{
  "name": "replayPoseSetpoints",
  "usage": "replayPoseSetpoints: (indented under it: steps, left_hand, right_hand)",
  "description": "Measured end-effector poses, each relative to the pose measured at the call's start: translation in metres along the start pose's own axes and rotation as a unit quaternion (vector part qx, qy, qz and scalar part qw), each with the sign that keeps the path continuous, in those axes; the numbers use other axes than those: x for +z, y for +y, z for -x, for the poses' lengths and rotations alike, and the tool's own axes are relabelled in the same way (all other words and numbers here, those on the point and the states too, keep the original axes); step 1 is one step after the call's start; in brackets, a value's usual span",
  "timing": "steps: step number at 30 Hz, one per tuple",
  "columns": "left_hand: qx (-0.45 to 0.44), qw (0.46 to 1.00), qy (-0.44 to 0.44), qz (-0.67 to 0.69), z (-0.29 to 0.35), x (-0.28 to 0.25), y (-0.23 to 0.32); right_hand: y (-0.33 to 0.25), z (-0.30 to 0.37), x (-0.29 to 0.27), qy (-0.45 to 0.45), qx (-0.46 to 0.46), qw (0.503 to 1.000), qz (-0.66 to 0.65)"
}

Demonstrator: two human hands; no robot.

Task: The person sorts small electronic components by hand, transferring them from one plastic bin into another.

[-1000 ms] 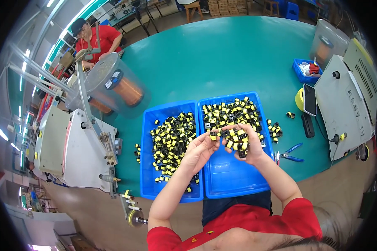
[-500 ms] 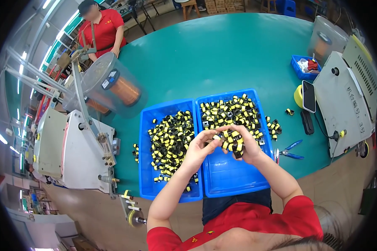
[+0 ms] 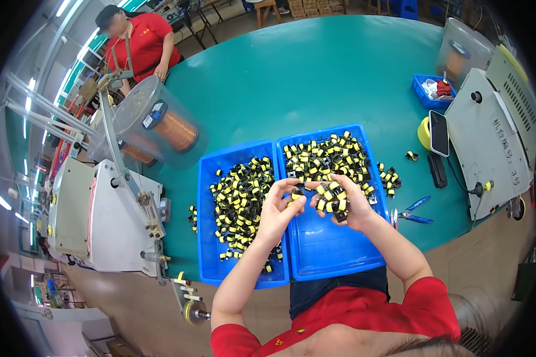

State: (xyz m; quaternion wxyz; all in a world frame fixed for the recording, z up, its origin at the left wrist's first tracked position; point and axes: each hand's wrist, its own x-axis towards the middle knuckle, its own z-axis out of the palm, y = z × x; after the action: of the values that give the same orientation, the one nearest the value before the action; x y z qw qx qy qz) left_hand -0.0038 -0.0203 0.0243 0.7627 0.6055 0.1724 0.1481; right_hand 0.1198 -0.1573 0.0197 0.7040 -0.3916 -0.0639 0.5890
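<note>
My left hand [image 3: 275, 209] pinches one small black coil bobbin [image 3: 297, 194] wrapped in yellow tape between thumb and fingers. A handful of the same yellow-taped bobbins [image 3: 338, 205] lies cupped in my right hand [image 3: 358, 208], its fingers curled round them. Both hands are above the right blue bin [image 3: 333, 253], whose far half is heaped with such bobbins [image 3: 327, 157] and whose near half shows bare bottom. Beside it, the left blue bin [image 3: 208, 262] holds a big pile of them [image 3: 241, 202].
Several loose bobbins [image 3: 389, 180] lie right of the bins on the green table [image 3: 280, 77]. Blue-handled cutters [image 3: 417, 212], a phone [image 3: 439, 135] and a small blue basket [image 3: 426, 95] are farther right. Machines flank both sides; copper wire spools [image 3: 175, 128] and another person [image 3: 146, 44] are far left.
My hands have moved apart. The left has drawn slightly left with one bobbin, while the right keeps its handful. At the far left, the other person has shifted a little.
</note>
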Motion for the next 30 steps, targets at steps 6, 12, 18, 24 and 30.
replayPoseSetpoints:
  steps: [6,12,18,24,30]
  left_hand:
    - [-0.066,0.997,-0.039,0.018,-0.002,-0.007,-0.011]
    - [-0.088,0.996,-0.028,0.008,-0.002,-0.002,-0.013]
    - [-0.148,0.978,-0.051,0.139,-0.006,-0.01,-0.014]
    - [-0.098,0.993,-0.036,0.05,-0.004,-0.003,-0.014]
    - [-0.085,0.995,-0.037,0.039,-0.006,-0.006,-0.014]
  right_hand:
    - [0.008,-0.002,0.0,-0.035,0.001,0.998,0.046]
    - [0.007,0.003,0.008,-0.049,-0.007,0.995,0.084]
    - [0.006,-0.001,0.001,0.017,-0.012,0.999,0.027]
    - [0.011,-0.002,-0.002,0.024,-0.025,0.999,0.022]
    - [0.012,-0.003,-0.001,0.036,-0.027,0.998,0.033]
